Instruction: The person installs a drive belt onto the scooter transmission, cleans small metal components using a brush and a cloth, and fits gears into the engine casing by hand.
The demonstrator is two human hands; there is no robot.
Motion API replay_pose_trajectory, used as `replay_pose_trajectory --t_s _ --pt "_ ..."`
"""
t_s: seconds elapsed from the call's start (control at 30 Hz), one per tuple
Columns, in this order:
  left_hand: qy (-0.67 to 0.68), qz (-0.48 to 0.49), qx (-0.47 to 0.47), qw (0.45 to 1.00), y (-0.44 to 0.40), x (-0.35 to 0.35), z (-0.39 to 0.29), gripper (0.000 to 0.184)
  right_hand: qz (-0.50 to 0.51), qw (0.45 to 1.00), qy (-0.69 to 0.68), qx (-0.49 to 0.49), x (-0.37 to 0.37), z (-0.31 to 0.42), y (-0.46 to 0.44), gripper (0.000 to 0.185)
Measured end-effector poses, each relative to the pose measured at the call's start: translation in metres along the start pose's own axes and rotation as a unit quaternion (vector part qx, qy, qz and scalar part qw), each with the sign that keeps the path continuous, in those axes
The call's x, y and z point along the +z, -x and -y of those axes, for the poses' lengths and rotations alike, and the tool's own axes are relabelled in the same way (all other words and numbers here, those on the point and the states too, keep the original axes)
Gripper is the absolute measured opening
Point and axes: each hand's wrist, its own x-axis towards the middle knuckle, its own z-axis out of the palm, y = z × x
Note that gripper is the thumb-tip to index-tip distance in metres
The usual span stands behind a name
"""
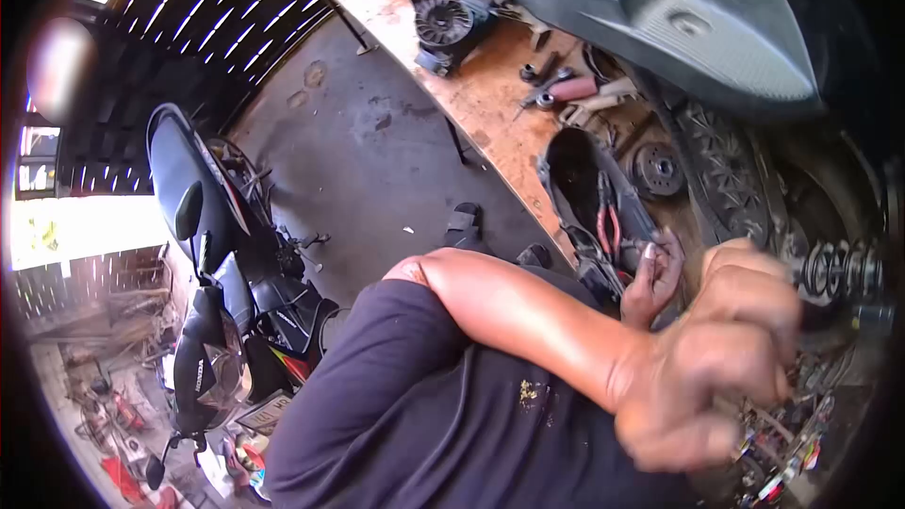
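Observation:
My left hand (707, 358) is large and blurred at the lower right, its forearm crossing in front of my dark shirt. The fingers are curled in, and whatever they may hold is hidden. Beyond it, my right hand (657, 278) is partly covered by the left one, with thumb and bent fingers at the near edge of a black elongated case (563, 165). Inside that case lie red-handled pliers (608, 226). A round metal part (657, 170) sits just right of the case, beside a dark ribbed engine cover (721, 155).
A wooden bench (471, 99) carries a finned fan part (443, 22) and tools, including a pink-handled one (572, 89). A grey motorcycle panel (660, 14) hangs over it. A coil spring (834, 270) is at right. A parked motorcycle (203, 198) stands at left.

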Motion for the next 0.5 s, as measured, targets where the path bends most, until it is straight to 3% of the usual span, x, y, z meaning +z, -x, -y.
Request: replay_pose_trajectory --t_s 0.07,0.1,0.13,0.17,0.2,0.23,0.3,0.37,0.43,0.47,0.5 --pt "-0.127 0.197 -0.07 0.97 0.008 -0.073 0.006 0.025 -0.015 1.0 -0.015 -0.008 0.004 -0.014 -0.002 0.031" --pt "-0.194 0.281 -0.043 0.939 -0.009 -0.104 0.012 0.027 -0.032 0.999 -0.022 -0.017 0.006 -0.018 -0.004 0.031" --pt "-0.226 0.318 -0.063 0.919 -0.019 -0.136 0.019 0.026 -0.052 0.998 -0.029 -0.024 0.01 -0.021 -0.008 0.031" --pt "-0.248 0.274 -0.111 0.922 -0.022 -0.164 0.024 0.024 -0.032 0.999 0.036 -0.021 0.045 0.052 -0.013 0.036" --pt "-0.351 0.245 -0.158 0.89 -0.036 -0.184 0.018 0.023 -0.035 0.996 0.083 -0.019 0.048 0.056 -0.015 0.035" --pt "-0.428 0.288 -0.161 0.842 -0.054 -0.225 0.03 0.022 -0.038 0.991 0.13 -0.016 0.05 0.059 -0.015 0.034" --pt "-0.543 0.217 -0.224 0.78 -0.082 -0.299 0.043 0.021 -0.048 0.993 0.11 -0.022 0.058 0.053 -0.016 0.033" --pt "-0.631 0.177 -0.135 0.744 -0.12 -0.358 0.054 0.018 -0.049 0.994 0.099 -0.014 0.064 0.051 -0.013 0.033" --pt "-0.702 0.131 -0.14 0.686 -0.163 -0.389 0.056 0.027 -0.049 0.991 0.124 0.015 0.073 0.051 -0.011 0.032" --pt "-0.777 0.123 -0.098 0.61 -0.181 -0.41 0.062 0.034 -0.042 0.99 0.135 0.027 0.076 0.052 -0.009 0.032" --pt "-0.814 0.083 -0.16 0.552 -0.199 -0.422 0.067 0.041 -0.059 0.996 0.059 0.043 0.09 0.054 -0.007 0.03"
